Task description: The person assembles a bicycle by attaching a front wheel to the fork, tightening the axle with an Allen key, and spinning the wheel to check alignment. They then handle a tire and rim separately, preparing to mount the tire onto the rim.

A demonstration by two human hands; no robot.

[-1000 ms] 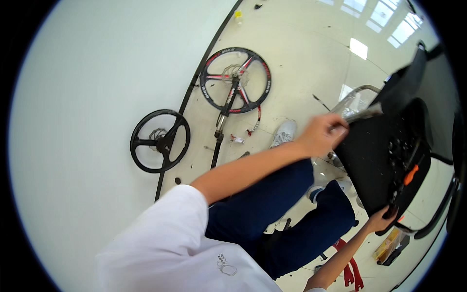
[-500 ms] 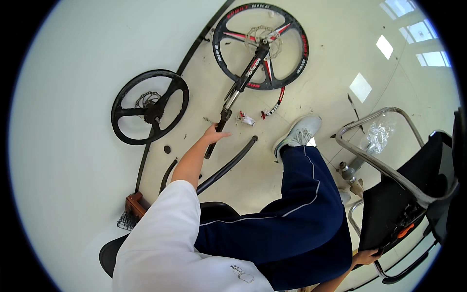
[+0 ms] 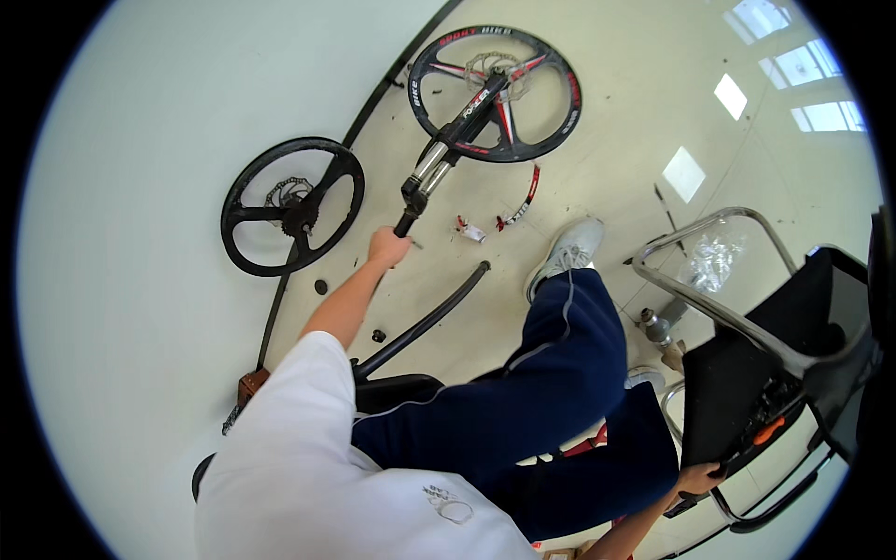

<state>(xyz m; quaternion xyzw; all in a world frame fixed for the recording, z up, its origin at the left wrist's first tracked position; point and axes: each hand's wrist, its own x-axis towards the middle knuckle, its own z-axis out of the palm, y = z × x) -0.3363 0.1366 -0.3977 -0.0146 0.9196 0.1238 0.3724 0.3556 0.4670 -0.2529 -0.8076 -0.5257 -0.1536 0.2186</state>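
My white shirt [image 3: 280, 448] fills the lower left of the frame, and my dark blue trousers [image 3: 485, 420] stretch across the lower middle. At the lower right, my right hand [image 3: 698, 478] touches the edge of a black chair [image 3: 733, 373], fingers bent at the seat; I cannot tell how tightly they grip. An orange-handled tool [image 3: 769, 430] rests on that seat among dark bits too small to make out.

A curved black tube [image 3: 425, 322] slants through the centre, and my pale shoe [image 3: 571, 250] stands right of its upper end. Left of centre, my left hand [image 3: 387, 247] is closed around the narrow tube of a bicycle fork [image 3: 434, 168]. The fork slants from there to the upper middle, its far end over the hub of a black-and-red wheel [image 3: 507, 152]; whether they are joined I cannot tell. A small packet [image 3: 472, 230] and a red-and-black strip [image 3: 530, 198] lie below that wheel. Over at the left, an all-black wheel [image 3: 323, 193] leans against the pale wall [image 3: 159, 280].
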